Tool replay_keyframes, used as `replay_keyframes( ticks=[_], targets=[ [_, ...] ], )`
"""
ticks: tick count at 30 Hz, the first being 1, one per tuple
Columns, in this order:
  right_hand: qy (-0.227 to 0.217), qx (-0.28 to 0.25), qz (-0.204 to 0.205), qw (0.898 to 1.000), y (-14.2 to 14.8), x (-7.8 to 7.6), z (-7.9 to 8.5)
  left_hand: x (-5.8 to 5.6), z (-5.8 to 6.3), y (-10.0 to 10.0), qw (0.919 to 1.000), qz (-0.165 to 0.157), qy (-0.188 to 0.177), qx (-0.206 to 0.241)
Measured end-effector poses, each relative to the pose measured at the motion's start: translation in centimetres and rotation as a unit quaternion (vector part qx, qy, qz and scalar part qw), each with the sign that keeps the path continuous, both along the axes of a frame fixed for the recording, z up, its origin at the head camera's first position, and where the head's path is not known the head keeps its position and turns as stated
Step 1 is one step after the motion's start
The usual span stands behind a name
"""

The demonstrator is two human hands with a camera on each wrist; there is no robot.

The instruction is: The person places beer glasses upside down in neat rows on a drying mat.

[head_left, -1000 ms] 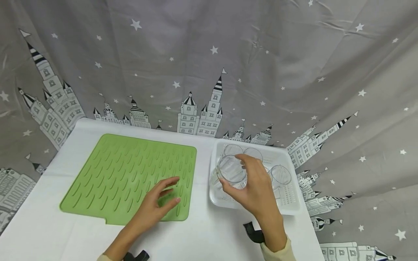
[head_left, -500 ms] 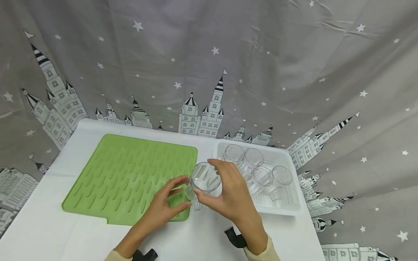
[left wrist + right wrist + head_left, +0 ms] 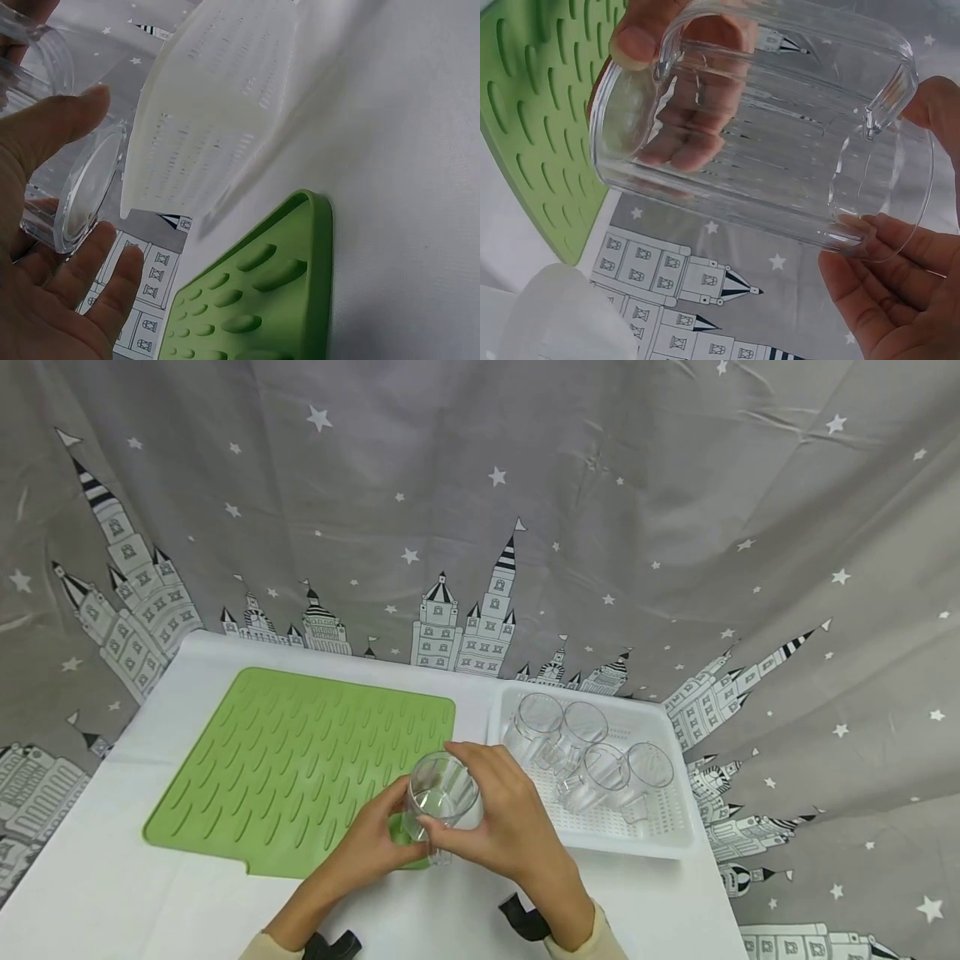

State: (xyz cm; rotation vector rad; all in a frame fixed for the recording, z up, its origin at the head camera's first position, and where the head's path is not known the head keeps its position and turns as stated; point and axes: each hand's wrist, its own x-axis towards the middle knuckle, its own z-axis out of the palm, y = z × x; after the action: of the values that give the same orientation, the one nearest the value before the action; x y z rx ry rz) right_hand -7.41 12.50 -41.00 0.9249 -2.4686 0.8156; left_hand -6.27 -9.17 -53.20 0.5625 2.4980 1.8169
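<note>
A clear glass mug (image 3: 441, 787) is held between both hands over the green mat's right edge. My right hand (image 3: 513, 818) grips it near the rim, thumb on the near side and fingers on the far side. Lower down, my left hand (image 3: 367, 835) holds the mug around its base end. In the right wrist view the mug (image 3: 772, 142) shows its handle, with the right hand (image 3: 900, 300) at the rim and the left hand at the base. The left wrist view has the left thumb (image 3: 64, 124) across the glass, fingers below.
A ribbed green drying mat (image 3: 300, 760) lies on the white table at left. To the right stands a white perforated basket (image 3: 671, 835) with several clear glass mugs (image 3: 588, 760) inside. A grey curtain (image 3: 600, 485) with castles and stars hangs behind.
The right hand has carried the mug left from above the basket to the mat's right edge. The left hand, earlier apart from it, now holds its lower part.
</note>
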Motion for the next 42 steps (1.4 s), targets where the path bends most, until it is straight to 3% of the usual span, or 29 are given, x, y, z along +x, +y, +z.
replay_keyframes(
  ticks=[10,18,26,32,36,42],
  targets=[
    [-0.003,0.013,0.009,1.0,0.4,-0.1,-0.1,0.1,0.0,-0.3,0.9998,0.003,-0.002,-0.018],
    [-0.021,0.012,0.04,0.999,1.1,-0.3,-0.2,0.4,0.2,-0.7,0.9989,0.02,-0.023,-0.035],
    [-0.064,0.011,0.05,0.997,2.6,-0.4,-0.5,0.7,0.8,-1.2,0.9983,0.036,-0.015,-0.044],
    [-0.112,-0.01,0.045,0.993,3.8,-0.4,-1.2,0.8,1.3,-1.8,0.9985,0.021,-0.012,-0.049],
    [-0.166,-0.047,0.061,0.983,4.6,-0.3,-1.9,1.0,1.5,-2.3,0.9989,0.007,-0.016,-0.044],
    [-0.236,-0.124,0.103,0.958,5.5,-0.3,-3.2,1.3,1.8,-3.1,0.9989,0.001,-0.026,-0.039]
  ],
)
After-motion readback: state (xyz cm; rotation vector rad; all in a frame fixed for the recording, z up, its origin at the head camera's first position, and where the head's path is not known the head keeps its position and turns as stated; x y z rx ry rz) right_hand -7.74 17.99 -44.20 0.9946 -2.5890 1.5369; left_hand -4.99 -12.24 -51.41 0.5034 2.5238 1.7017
